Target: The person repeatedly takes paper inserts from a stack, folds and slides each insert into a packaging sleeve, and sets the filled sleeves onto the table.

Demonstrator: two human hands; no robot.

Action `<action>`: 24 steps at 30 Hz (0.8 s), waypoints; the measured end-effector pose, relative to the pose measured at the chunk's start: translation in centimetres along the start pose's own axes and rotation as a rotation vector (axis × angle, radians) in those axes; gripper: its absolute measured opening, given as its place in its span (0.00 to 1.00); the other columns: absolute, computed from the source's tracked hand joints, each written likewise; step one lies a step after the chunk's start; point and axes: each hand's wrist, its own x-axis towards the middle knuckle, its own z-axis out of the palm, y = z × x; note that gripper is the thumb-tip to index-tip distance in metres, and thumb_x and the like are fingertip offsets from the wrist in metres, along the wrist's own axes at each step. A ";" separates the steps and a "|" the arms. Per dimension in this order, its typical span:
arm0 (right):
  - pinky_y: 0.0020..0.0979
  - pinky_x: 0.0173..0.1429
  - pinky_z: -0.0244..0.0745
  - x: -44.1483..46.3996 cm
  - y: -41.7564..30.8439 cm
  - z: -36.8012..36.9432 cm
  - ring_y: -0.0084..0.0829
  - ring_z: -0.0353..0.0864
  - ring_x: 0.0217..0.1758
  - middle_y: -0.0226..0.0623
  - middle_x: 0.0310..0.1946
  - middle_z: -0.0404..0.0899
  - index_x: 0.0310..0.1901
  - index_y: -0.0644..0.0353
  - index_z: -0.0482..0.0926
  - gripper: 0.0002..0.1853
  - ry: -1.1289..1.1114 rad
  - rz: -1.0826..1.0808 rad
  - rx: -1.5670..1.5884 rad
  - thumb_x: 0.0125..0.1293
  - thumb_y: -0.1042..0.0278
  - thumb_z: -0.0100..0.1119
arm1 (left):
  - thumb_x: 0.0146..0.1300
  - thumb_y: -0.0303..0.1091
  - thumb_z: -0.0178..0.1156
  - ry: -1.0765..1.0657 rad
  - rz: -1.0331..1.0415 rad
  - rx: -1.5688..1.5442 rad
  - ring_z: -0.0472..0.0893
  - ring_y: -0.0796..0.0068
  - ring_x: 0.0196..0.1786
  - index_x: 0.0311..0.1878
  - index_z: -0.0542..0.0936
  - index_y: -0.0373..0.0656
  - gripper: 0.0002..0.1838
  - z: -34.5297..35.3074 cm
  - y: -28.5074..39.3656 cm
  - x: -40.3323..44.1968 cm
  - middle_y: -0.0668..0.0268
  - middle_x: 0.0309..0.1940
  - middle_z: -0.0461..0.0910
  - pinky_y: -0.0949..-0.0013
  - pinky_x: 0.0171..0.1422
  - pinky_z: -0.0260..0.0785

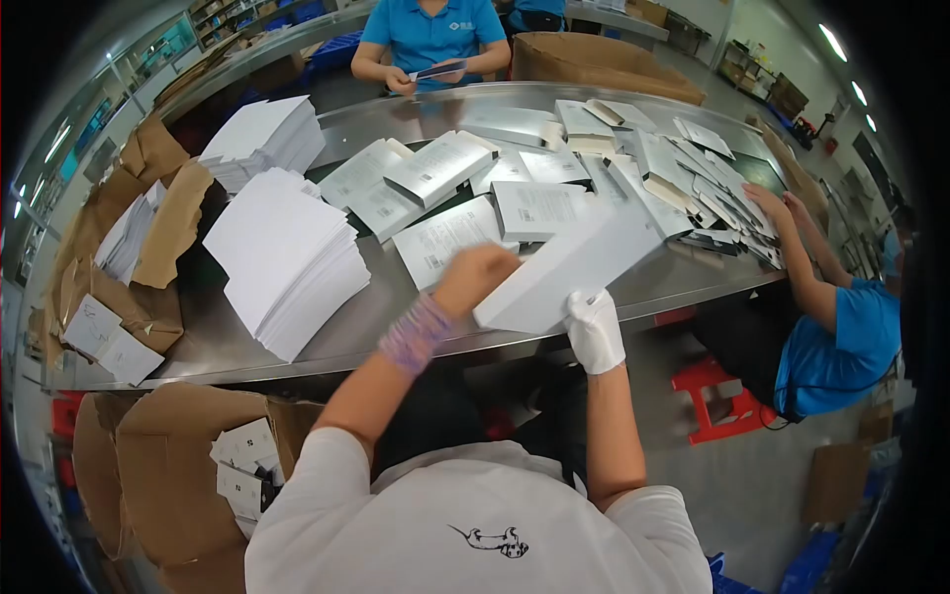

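Observation:
A white flat carton (569,272), unfolded into a long shape, is held tilted over the table's near edge. My right hand (594,322), in a white glove, grips its lower edge. My left hand (477,277), bare and with purple bands at the wrist, is at the carton's left side; its fingers are blurred and partly hidden. Behind it lie several silver-grey printed boxes (440,163) in a loose heap. To the left stand a stack of flat white sheets (282,252) and another stack (259,134) behind it.
An open cardboard box (178,436) with small white printed pieces sits at lower left. Torn brown cardboard (168,228) lies on the left end of the metal table (416,342). One co-worker (435,35) sits opposite; another (831,317) handles flat cartons (717,188) at right, near a red stool (717,401).

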 end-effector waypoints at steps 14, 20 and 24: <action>0.41 0.62 0.76 -0.4 0.4 -0.2 0.34 0.79 0.58 0.40 0.56 0.78 0.61 0.69 0.69 0.23 0.245 0.198 0.174 0.72 0.62 0.59 | 0.43 0.70 0.70 -0.309 -0.445 0.766 0.75 0.51 0.64 0.70 0.61 0.35 0.60 -4.7 -3.0 6.5 0.44 0.61 0.73 0.58 0.68 0.68; 0.41 0.62 0.76 2.4 0.1 -0.2 0.35 0.79 0.58 0.41 0.55 0.78 0.60 0.68 0.70 0.22 0.293 0.196 0.119 0.71 0.64 0.60 | 0.53 0.61 0.68 -0.136 -0.432 0.367 0.80 0.51 0.56 0.53 0.76 0.31 0.40 -5.1 -4.1 4.1 0.45 0.52 0.79 0.57 0.59 0.71; 0.38 0.66 0.72 2.7 -3.4 1.0 0.34 0.77 0.61 0.38 0.58 0.76 0.61 0.65 0.69 0.21 0.229 -0.084 0.186 0.73 0.64 0.57 | 0.60 0.45 0.69 0.452 -0.384 0.122 0.84 0.62 0.48 0.53 0.76 0.34 0.27 -8.1 -1.9 0.0 0.52 0.48 0.83 0.64 0.52 0.75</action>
